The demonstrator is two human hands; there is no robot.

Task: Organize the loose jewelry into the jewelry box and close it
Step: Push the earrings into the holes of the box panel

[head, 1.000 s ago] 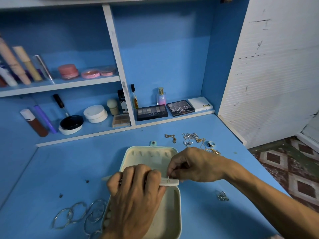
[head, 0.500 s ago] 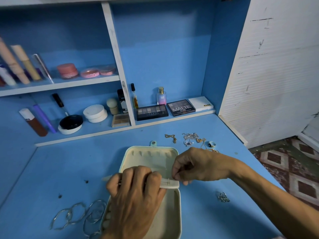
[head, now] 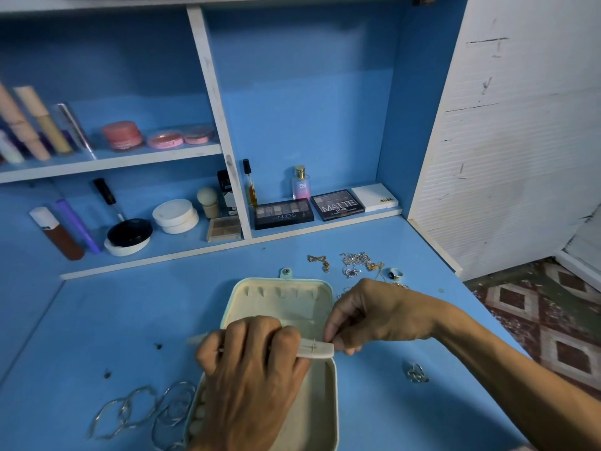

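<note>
A cream jewelry box lies open on the blue desk, its lid flat toward the shelves. My left hand grips a cream padded strip held across the box's middle. A thin gold ring sits around that strip near its right end. My right hand pinches the strip's right tip. Loose chains, a gold piece and a dark-stone ring lie behind the box. Silver bangles lie at its left, small silver rings at its right.
Eyeshadow palettes, a perfume bottle, compacts and tubes fill the low shelves behind the desk. A white panel wall stands at the right, patterned floor below it. Dark specks dot the desk left of the box.
My right hand slid a little to the right along the strip, from over the ring to the strip's tip. The left hand and the box stayed put.
</note>
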